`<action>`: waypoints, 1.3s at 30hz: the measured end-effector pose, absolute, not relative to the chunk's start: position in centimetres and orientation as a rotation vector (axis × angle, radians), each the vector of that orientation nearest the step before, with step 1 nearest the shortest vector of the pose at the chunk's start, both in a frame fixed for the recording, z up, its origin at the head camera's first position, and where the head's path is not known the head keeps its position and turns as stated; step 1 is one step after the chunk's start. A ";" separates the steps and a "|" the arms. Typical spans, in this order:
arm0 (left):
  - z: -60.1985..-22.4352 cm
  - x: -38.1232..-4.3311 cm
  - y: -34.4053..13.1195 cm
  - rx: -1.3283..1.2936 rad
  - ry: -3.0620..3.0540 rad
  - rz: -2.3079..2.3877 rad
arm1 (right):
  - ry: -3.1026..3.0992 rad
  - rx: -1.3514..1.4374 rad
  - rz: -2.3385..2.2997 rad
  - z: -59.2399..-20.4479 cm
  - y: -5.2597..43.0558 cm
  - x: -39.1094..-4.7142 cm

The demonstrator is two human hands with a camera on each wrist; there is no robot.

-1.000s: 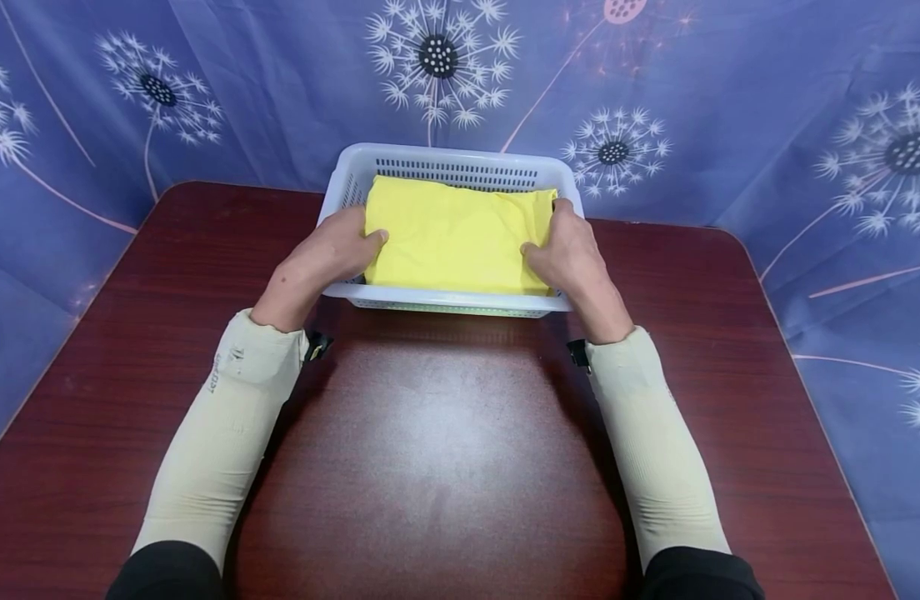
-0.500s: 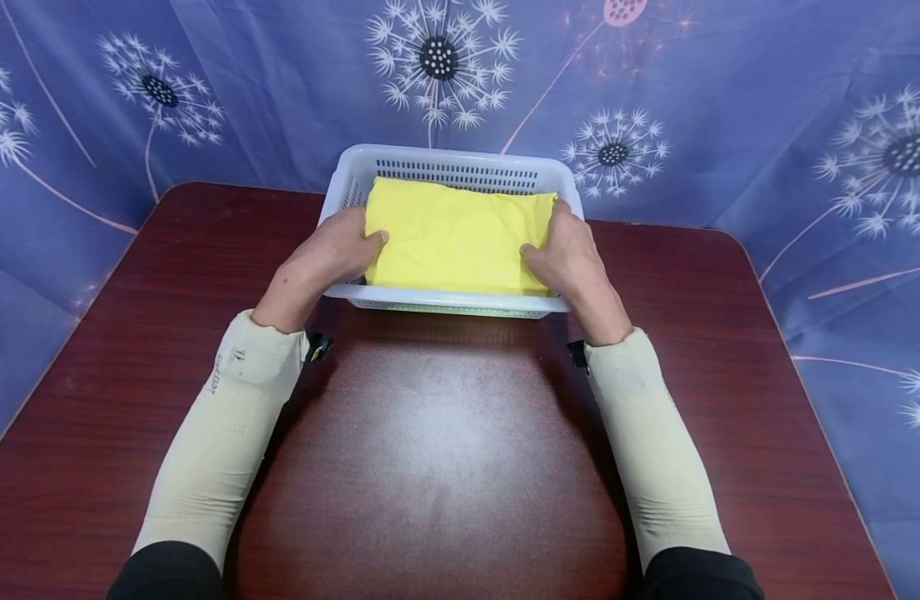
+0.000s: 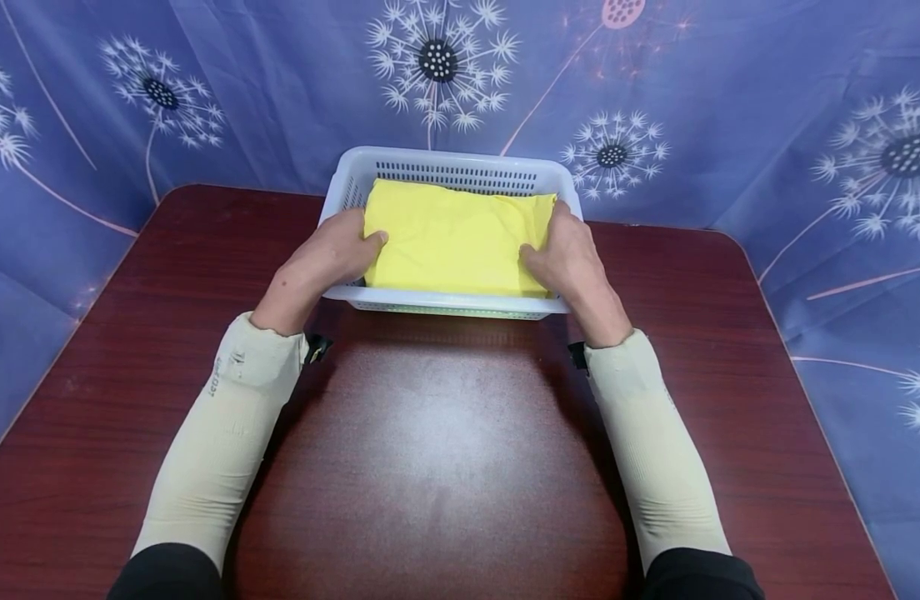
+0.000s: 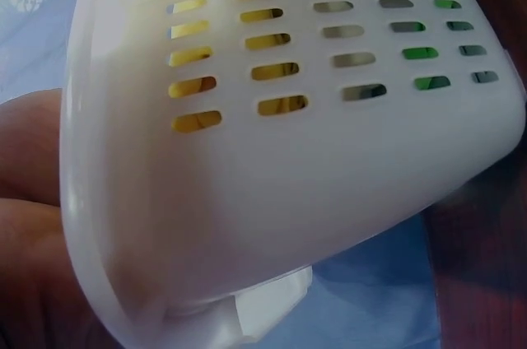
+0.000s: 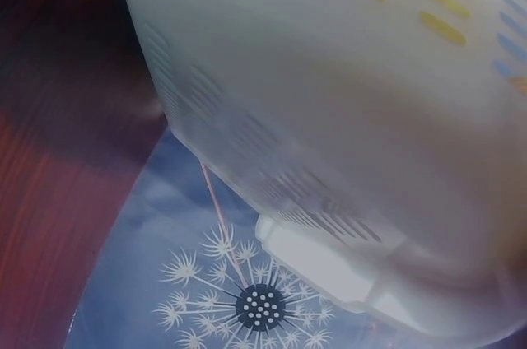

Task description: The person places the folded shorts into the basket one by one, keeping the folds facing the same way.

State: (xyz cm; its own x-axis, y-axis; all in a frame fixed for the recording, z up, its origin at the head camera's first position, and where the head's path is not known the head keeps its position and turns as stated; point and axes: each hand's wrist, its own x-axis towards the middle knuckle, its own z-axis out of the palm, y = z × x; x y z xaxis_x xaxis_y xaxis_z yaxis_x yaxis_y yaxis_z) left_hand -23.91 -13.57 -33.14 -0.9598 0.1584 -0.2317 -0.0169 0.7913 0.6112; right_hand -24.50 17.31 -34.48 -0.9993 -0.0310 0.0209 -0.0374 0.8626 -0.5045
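Observation:
A folded yellow cloth (image 3: 452,237) lies flat in a pale plastic basket (image 3: 460,299) at the back of the table. My left hand (image 3: 338,246) grips the cloth's left end, thumb on top, fingers hidden down inside the basket. At the right end my right hand (image 3: 567,250) holds the cloth the same way, its thumb on the upper face. In the left wrist view, part of the left hand (image 4: 31,234) shows beyond the basket's slotted wall (image 4: 247,176). The basket's outer wall (image 5: 329,110) fills most of the right wrist view.
The dark red wooden table (image 3: 437,467) extends in front and to both sides. A blue curtain (image 3: 280,92) printed with dandelions hangs right behind the basket. Something green (image 4: 422,53) shows through the basket's slots, below the yellow.
Almost nothing differs. Both hands keep their hold on the yellow cloth, and the whole head view has shifted down very slightly.

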 end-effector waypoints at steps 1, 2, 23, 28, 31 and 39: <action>-33.1 -23.9 -13.6 0.109 2.711 0.925 | -3.019 0.057 0.817 -34.5 17.3 -24.5; -33.1 -23.9 -13.6 0.106 2.710 0.924 | -3.019 0.056 0.818 -34.4 17.3 -24.5; -33.2 -23.8 -13.6 0.130 2.726 0.935 | -3.010 0.057 0.827 -34.3 17.3 -24.3; -33.1 -23.8 -13.6 0.131 2.724 0.944 | -3.015 0.049 0.810 -34.1 17.2 -24.4; -33.0 -23.7 -13.6 0.128 2.722 0.949 | -3.019 0.048 0.794 -34.0 17.2 -24.3; -32.9 -23.7 -13.7 0.121 2.727 0.936 | -3.009 0.055 0.781 -33.9 17.3 -24.1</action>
